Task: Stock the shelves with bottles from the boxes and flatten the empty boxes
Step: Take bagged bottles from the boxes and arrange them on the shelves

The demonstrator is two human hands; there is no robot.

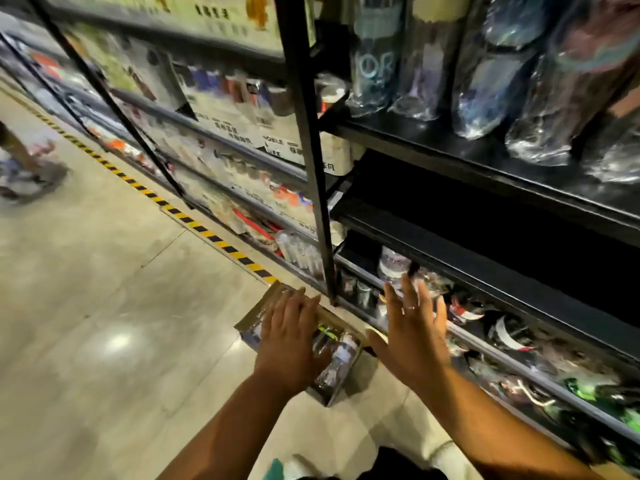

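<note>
An open cardboard box (258, 315) sat on the pale floor (104, 306) just in front of the black shelving, close to the foot of an upright post (311, 168), with several plastic-wrapped bottles (341, 355) lying inside it. The left hand (289, 341) was stretched palm down over the box, fingers straight and close together, covering much of its contents; whether it touched the bottles could not be told. The right hand (412, 336) was held apart from the left, just to the right of the box, fingers straight and spread, a ring (409, 308) on one finger, and it gripped nothing. Its fingertips lay in front of the front rail of the lowest shelf (519, 368), where mixed goods were packed too blurred to name. Higher on the rack, tall wrapped bottles (491, 81) stood in a row along an upper shelf (485, 150). A strip of yellow-and-black tape (194, 225) ran along the floor beside the shelving.
</note>
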